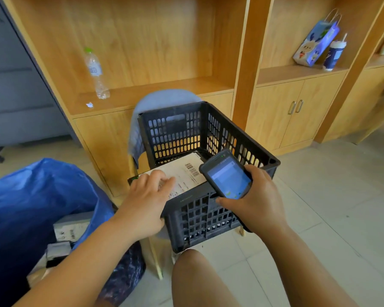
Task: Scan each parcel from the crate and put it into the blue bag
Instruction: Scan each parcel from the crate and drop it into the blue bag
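Mid-scan at the crate [217,120] — some of the load is bagged, this piece not yet.

The left hand [146,200] holds a flat white parcel [184,173] over the near-left rim of the black, lattice-walled plastic crate, fingers on its paper label, barcode up. The right hand [256,193] grips a dark, round-cornered handheld scanner [227,175] with a lit screen, at the parcel's 3 o'clock. At 8 o'clock the glossy, crinkled blue bag [38,196] gapes open with other parcels [72,229], boxy, grey and white, already inside — whether more wait in the crate is hidden.
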A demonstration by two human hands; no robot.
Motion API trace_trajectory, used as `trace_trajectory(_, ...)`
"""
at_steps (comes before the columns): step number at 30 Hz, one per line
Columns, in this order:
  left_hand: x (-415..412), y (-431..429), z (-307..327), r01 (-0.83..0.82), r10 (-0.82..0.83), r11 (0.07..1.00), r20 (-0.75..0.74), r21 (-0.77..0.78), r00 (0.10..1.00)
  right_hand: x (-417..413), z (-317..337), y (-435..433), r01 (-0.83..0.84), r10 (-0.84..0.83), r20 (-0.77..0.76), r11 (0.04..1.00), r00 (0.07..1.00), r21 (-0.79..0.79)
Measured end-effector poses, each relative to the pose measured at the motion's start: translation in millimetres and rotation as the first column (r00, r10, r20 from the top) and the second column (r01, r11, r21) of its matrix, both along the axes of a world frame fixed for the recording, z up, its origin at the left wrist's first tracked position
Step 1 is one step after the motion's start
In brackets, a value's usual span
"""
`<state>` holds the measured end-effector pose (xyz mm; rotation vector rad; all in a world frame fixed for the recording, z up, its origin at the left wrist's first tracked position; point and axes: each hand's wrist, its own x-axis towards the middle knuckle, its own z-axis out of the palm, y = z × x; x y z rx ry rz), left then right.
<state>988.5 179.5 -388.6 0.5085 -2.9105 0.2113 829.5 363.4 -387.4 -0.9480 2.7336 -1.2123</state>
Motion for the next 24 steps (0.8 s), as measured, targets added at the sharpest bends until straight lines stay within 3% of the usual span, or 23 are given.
trace_trajectory(2, -6, 2, 5, -0.051, 0.048, 0.997, 0.063, 0.050, 0.997, 0, 0, -1, -0.001, 0.001, -0.008, 1.000, 1.000, 0.001)
trace_trajectory(6, -17, -4, 16, -0.232, 0.196, 0.890, 0.130, 0.392, 0.972, -3, 2, 0, 0.006, -0.006, -0.008, 1.000, 1.000, 0.016)
trace_trajectory(9, -24, -20, 22, -0.305, 0.236, 0.858, 0.209, 0.413, 0.949, -4, 2, -1, 0.013, -0.013, -0.018, 1.000, 1.000, 0.015)
trace_trajectory(13, -29, -36, 37, -0.414, 0.284, 0.678, 0.303, 0.608, 0.910, -3, 3, -4, -0.002, 0.002, -0.023, 1.000, 1.000, 0.018)
trace_trajectory(17, -23, -46, 37, -0.409, 0.251, 0.642, 0.327, 0.648, 0.911, -1, 8, -8, -0.023, 0.024, -0.047, 1.000, 0.999, 0.009)
trace_trajectory(24, 8, -56, 22, -0.319, 0.464, 0.266, 0.169, 0.910, 0.870, 10, 19, -27, -0.075, 0.075, -0.079, 0.997, 0.994, 0.005)
